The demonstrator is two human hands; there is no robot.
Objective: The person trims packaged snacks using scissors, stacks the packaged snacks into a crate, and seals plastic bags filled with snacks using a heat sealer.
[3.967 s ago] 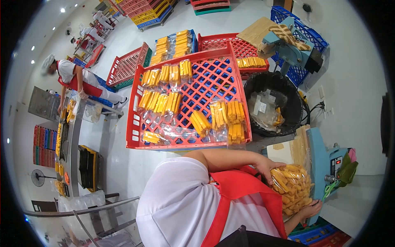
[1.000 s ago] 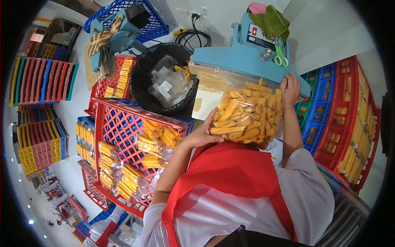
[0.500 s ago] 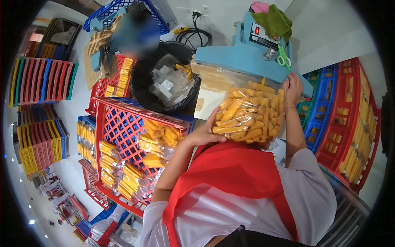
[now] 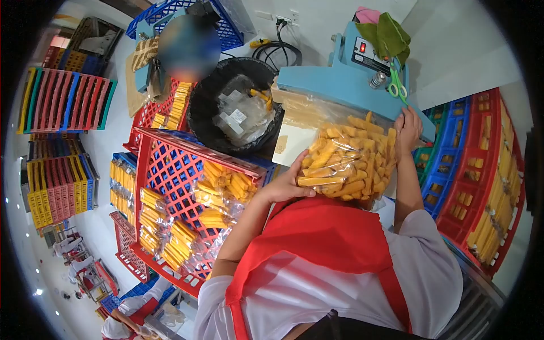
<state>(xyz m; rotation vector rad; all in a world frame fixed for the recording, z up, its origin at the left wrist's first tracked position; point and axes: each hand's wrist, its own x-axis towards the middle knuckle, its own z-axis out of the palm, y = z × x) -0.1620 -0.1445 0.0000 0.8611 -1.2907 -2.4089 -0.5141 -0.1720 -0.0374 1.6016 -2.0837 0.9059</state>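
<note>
A clear plastic bag of yellow stick-shaped snacks (image 4: 351, 161) rests between my hands, its open-looking top edge lying along the front of a blue bag sealer (image 4: 334, 82). My left hand (image 4: 290, 184) grips the bag's lower left side, thumb over the plastic. At the upper right corner of the bag, my right hand (image 4: 409, 131) has its fingers curled on the plastic, close against the sealer's right end. Whether the top edge lies inside the sealer's jaws is hard to see. Green-handled scissors (image 4: 396, 86) hang on the sealer just above my right hand.
Left of me, a red crate (image 4: 175, 156) holds several filled bags. A black-lined bin (image 4: 195, 116) contains plastic scraps. Stacked crates (image 4: 473, 170) stand at right. A green cloth (image 4: 391, 37) lies atop the sealer. Another person (image 4: 190, 48) is at upper left; a co-worker (image 4: 133, 314) is lower left.
The whole view has shifted slightly right and down. Both hands keep their hold on the bag, which stays at the sealer. More of the co-worker at lower left shows.
</note>
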